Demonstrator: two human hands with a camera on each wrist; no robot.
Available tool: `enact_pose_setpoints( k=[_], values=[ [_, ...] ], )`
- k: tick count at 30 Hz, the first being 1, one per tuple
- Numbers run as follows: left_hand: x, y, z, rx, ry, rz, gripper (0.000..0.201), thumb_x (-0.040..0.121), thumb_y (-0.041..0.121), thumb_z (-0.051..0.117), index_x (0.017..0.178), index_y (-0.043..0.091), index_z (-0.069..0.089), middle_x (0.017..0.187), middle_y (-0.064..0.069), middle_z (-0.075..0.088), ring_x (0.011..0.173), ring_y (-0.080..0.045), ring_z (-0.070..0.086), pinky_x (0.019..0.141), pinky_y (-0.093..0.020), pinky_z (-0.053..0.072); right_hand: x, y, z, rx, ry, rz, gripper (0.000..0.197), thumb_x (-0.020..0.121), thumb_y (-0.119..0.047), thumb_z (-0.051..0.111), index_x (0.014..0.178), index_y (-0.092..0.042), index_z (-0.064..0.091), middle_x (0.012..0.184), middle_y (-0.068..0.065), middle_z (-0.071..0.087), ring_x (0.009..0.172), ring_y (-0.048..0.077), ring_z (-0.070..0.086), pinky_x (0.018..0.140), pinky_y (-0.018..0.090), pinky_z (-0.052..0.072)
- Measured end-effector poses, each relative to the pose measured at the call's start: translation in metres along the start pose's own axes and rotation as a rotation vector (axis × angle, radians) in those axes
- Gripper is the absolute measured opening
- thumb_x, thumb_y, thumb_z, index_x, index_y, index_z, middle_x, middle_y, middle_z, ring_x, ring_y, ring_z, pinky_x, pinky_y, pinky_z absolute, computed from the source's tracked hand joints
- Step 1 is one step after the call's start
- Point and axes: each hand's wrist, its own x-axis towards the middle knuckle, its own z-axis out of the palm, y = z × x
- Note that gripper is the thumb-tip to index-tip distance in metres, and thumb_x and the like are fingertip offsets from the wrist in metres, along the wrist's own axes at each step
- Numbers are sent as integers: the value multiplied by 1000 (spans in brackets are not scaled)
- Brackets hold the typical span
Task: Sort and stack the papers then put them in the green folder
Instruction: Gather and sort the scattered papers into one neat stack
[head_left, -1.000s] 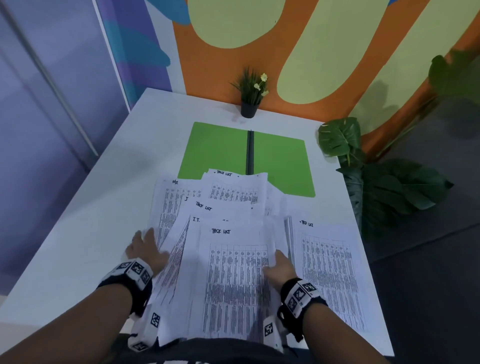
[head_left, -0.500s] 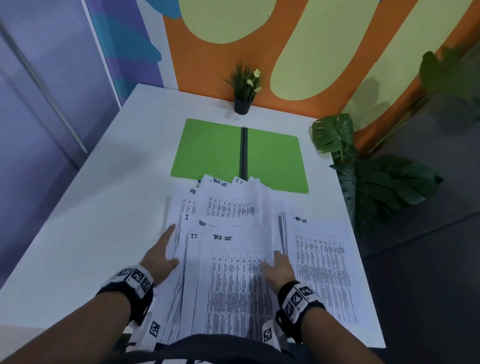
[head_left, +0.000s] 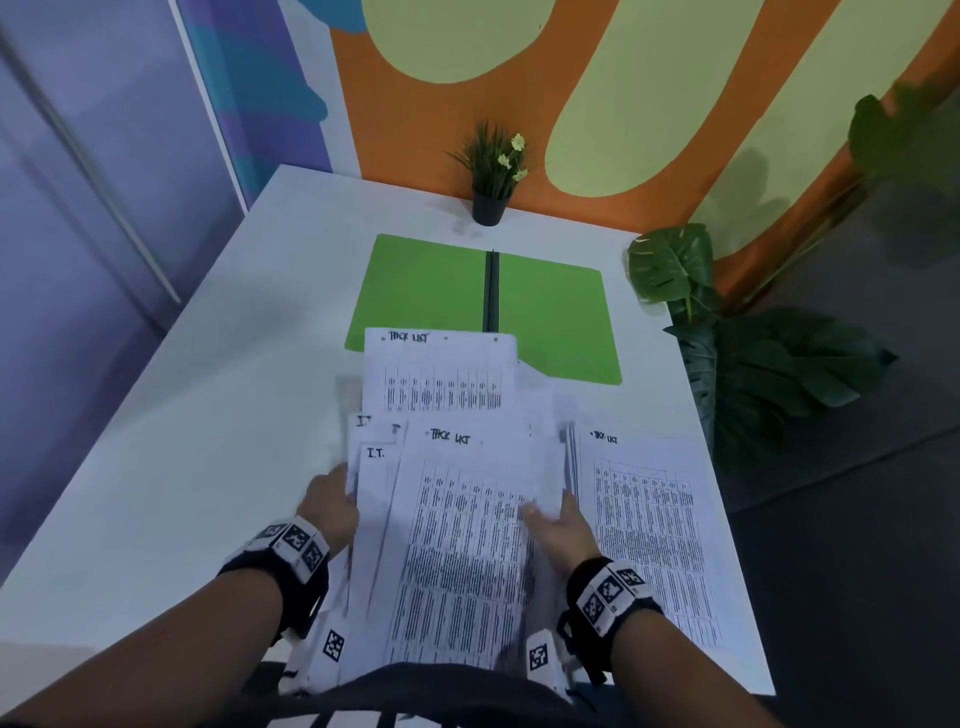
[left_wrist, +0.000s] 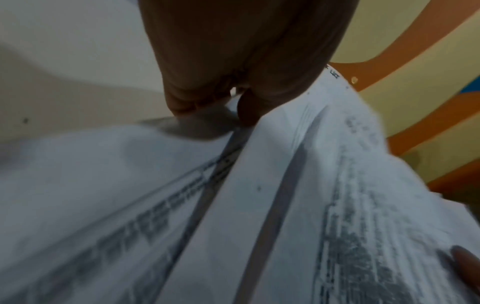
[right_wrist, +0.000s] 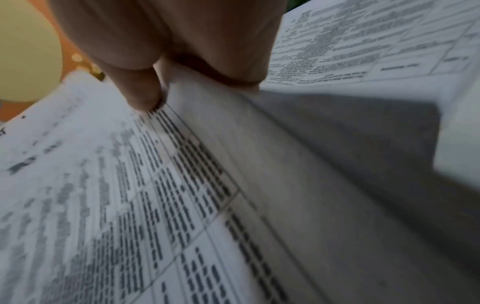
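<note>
presently, the left hand (head_left: 328, 512) and right hand (head_left: 563, 530) each grasp an edge of the loose stack of white printed papers (head_left: 457, 530), lying on the white table (head_left: 182, 441) just before the open flat green folder (head_left: 426, 291).

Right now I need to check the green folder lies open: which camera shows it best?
The head view. There the green folder lies spread open and flat on the white table, its dark spine up the middle and its near edge under the papers. Both wrist views show only papers and fingers, no folder.
</note>
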Motion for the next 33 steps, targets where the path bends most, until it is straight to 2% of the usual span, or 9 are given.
enact_pose_setpoints(
  k=[6,9,12,15,18,24,26,29,33],
  values=[
    [-16,4,9,81,196,22,45,93,17,49,138,21,50,142,-11,36,124,-34,46,106,-42,40,-3,2,1,-171,-91,-49,24,88,-15,57,111,-10,54,108,23,64,78,19,59,73,34,53],
    [-15,8,4,84,281,62,37,96,36,45,112,12,68,129,-13,51,110,-34,52,96,-45,45,2,9,3,-80,-45,-26,45,81,-27,57,125,-16,51,124,20,61,98,23,60,85,40,52],
    [-20,16,-1,-120,98,130,57,85,67,41,88,14,61,88,-7,59,79,-20,54,77,-35,47,6,9,4,-54,-6,32,52,85,-24,55,134,-15,41,131,18,55,108,25,56,94,39,47],
    [-24,13,3,-130,-111,79,65,79,48,67,131,17,43,121,2,54,112,-20,52,97,-36,42,-1,2,6,-93,-11,21,44,92,-14,50,135,-10,38,126,14,56,110,29,57,95,35,47],
    [-27,14,3,-69,-111,125,71,79,25,70,141,18,35,134,-2,54,119,-23,53,101,-37,43,-7,-5,9,-148,-38,0,31,94,-12,47,125,-14,42,111,6,56,102,25,56,87,31,46],
    [-34,31,-20,-312,62,201,58,85,-3,61,138,16,49,120,4,58,111,-16,55,103,-31,38,12,6,4,-353,21,-75,39,72,-15,58,109,-7,50,100,10,54,88,30,61,80,49,56],
    [-35,34,-33,-363,102,213,52,85,-2,62,132,17,55,118,0,64,109,-22,59,104,-39,42,7,1,1,-234,-40,-83,33,72,-13,63,101,-7,47,92,2,57,84,22,59,75,44,57],
    [-39,38,-49,-442,83,235,40,84,5,65,111,34,64,113,-2,68,107,-26,63,101,-49,46,-10,-23,-2,36,-212,-99,48,82,-6,67,121,-21,43,111,-9,59,104,11,57,90,30,49],
    [-50,64,-62,-609,111,305,36,84,12,66,97,46,64,105,13,67,105,-21,62,93,-40,47,-25,-66,-9,296,-247,-238,58,79,6,69,115,-35,47,118,-3,63,109,18,60,91,30,50]
  ],
)
